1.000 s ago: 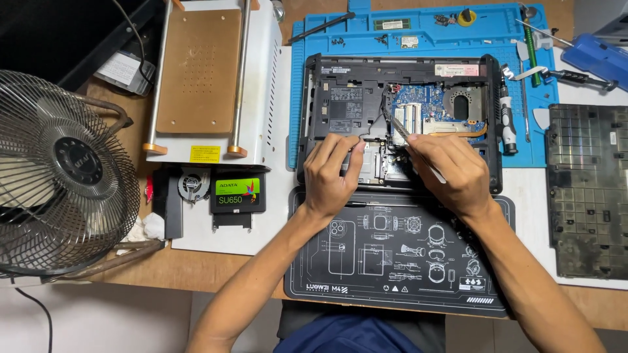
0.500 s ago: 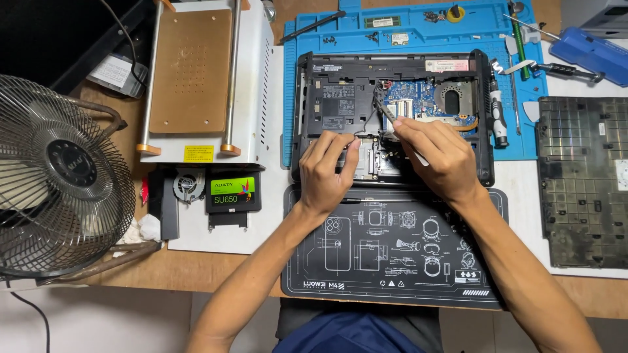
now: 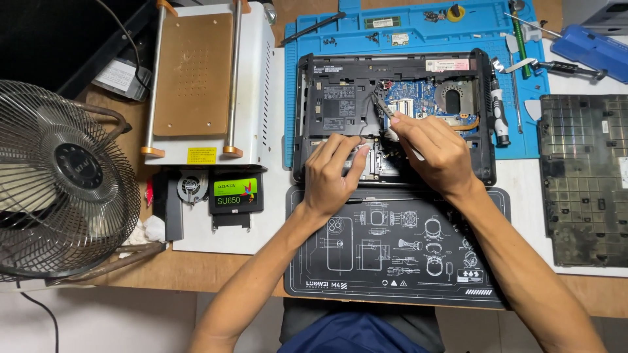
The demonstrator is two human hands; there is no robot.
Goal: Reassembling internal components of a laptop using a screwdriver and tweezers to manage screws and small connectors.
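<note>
An opened black laptop base (image 3: 314,117) lies bottom-up on a blue work mat (image 3: 418,33), its blue circuit board (image 3: 418,98) and round fan opening (image 3: 454,98) showing. My left hand (image 3: 333,173) rests on the lower middle of the chassis, fingers curled and pressing on a part there. My right hand (image 3: 435,153) grips thin metal tweezers (image 3: 383,108) whose tips reach into the centre of the chassis just above my left fingers. What the tips touch is too small to tell.
A black printed mat (image 3: 392,261) lies in front of the laptop. Left of it are a white heating machine (image 3: 203,78), a solid-state drive (image 3: 237,193), a small fan part (image 3: 191,186) and a large metal fan (image 3: 62,183). The laptop's bottom cover (image 3: 582,176) and screwdrivers (image 3: 500,117) lie right.
Both hands have stayed on the laptop's middle with only slight shifts; the view has tilted a little so the laptop sits lower in frame. The tweezers remain held.
</note>
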